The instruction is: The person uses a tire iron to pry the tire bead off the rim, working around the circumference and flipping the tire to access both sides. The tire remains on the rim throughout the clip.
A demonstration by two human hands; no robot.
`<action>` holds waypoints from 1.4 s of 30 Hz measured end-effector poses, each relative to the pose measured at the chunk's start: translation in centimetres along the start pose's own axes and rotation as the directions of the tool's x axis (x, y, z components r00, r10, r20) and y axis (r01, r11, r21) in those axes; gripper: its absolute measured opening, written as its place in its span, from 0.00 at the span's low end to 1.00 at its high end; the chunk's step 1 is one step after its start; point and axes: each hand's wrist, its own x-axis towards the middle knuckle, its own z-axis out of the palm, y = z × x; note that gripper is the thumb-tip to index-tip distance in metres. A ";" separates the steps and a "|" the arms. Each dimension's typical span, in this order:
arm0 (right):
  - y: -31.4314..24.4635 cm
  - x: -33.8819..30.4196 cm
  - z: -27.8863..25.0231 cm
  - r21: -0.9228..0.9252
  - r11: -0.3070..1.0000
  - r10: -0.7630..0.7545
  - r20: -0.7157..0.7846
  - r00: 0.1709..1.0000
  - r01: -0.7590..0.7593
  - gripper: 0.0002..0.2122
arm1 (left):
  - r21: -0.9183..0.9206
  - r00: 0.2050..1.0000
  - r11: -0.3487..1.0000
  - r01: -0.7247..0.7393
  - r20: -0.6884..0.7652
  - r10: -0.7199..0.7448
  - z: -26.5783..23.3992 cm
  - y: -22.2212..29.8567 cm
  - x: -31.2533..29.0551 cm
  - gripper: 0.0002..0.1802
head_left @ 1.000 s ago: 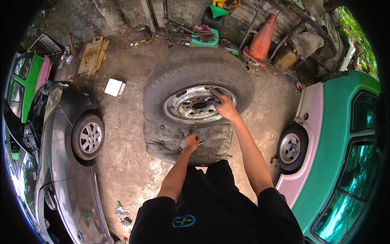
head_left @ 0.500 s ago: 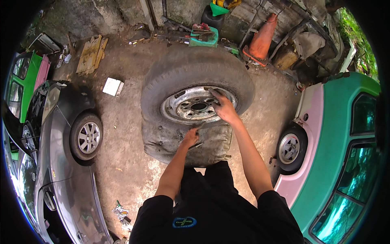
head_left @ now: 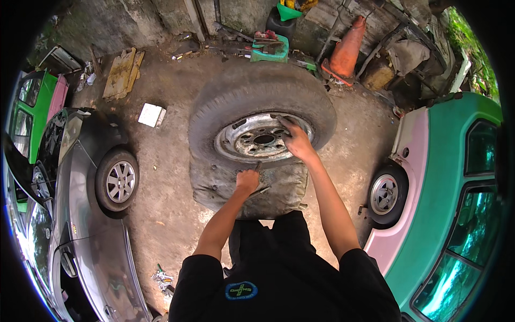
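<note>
A car wheel (head_left: 206,110) with a worn black tyre and a scuffed silver rim (head_left: 228,140) leans toward me, its rim face up. My right hand (head_left: 298,140) is closed on the right side of the rim, fingers over its inner edge. Just below the tyre's near edge, my left hand (head_left: 247,181) is closed in a fist. A thin dark tool (head_left: 258,167) sticks out of it toward the tyre; its kind is unclear. Under the wheel is a worn grey padded surface (head_left: 289,193), with a thin rod (head_left: 258,192) beside my left hand.
A dark grey car (head_left: 88,161) stands on the left, a green and pink vehicle (head_left: 437,161) on the right. Against the back wall are a green stool (head_left: 271,52) with things on it and an orange traffic cone (head_left: 346,53). A white box (head_left: 151,115) lies on the floor.
My left hand has shifted slightly left and away from the tyre's near edge, and the thin tool shows more clearly. My right hand stays on the rim.
</note>
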 end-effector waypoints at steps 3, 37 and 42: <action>0.1 0.0 0.0 -0.002 1.000 -0.020 -0.018 1.000 0.020 0.24 | -0.076 1.000 0.997 -0.003 0.003 0.003 -0.1 -1.7 -0.9 0.13; -2.0 -2.2 3.2 -0.028 0.992 0.112 -0.259 0.960 -0.123 0.29 | -0.615 0.994 0.784 -0.079 0.015 0.112 1.4 -1.9 1.0 0.26; -2.4 -1.0 3.7 -0.078 0.984 0.133 -0.283 0.950 -0.161 0.30 | -0.497 0.992 0.858 -0.129 -0.054 0.118 0.4 -6.1 0.1 0.31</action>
